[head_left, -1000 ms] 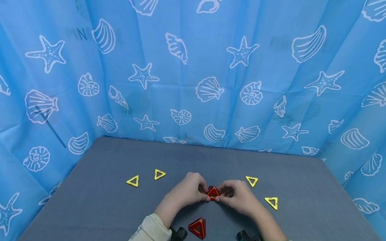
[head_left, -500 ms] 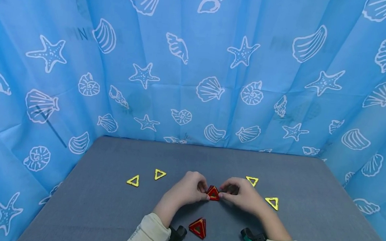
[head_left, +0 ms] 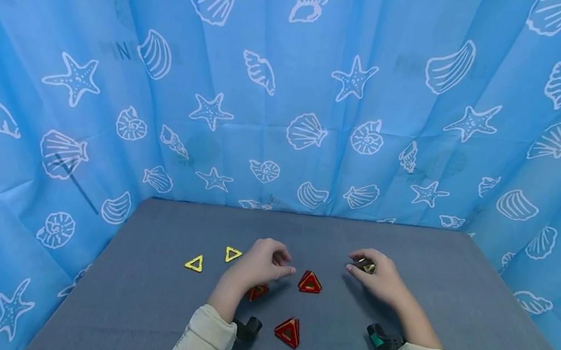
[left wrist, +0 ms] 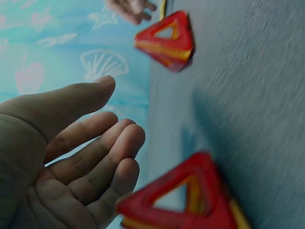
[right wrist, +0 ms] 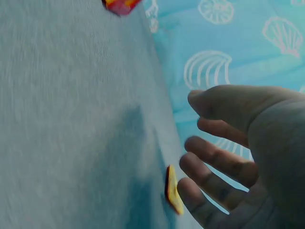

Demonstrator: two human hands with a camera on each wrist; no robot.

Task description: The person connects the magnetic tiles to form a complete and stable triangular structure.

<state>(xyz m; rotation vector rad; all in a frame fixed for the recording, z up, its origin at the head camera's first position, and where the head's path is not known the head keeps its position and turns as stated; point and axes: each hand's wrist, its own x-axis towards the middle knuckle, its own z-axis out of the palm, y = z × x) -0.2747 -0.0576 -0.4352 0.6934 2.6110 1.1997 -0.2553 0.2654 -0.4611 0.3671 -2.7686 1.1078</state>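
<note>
My left hand [head_left: 258, 264] hovers over the table with its fingers loosely bent, and its palm is bare in the left wrist view. Beneath that wrist, a red triangular magnetic-tile pyramid [head_left: 257, 291] is partly covered. Another red pyramid [head_left: 310, 282], edged with yellow, stands between the two hands. My right hand [head_left: 382, 276] is held above a yellow triangle tile [head_left: 369, 268] that shows between thumb and fingers. In the right wrist view this tile [right wrist: 174, 191] lies near the fingertips, and the hand grips nothing.
A third red pyramid [head_left: 288, 332] rests nearer the body, between the forearms. Two yellow triangle tiles [head_left: 194, 263] lie at the left of the grey table [head_left: 451, 265]. A blue shell-patterned curtain [head_left: 285, 115] rises behind and at both sides.
Both hands have let go of the middle red pyramid and moved apart, left hand leftward, right hand rightward over a yellow tile. The pyramid stays standing. The far-right yellow tile is now hidden.
</note>
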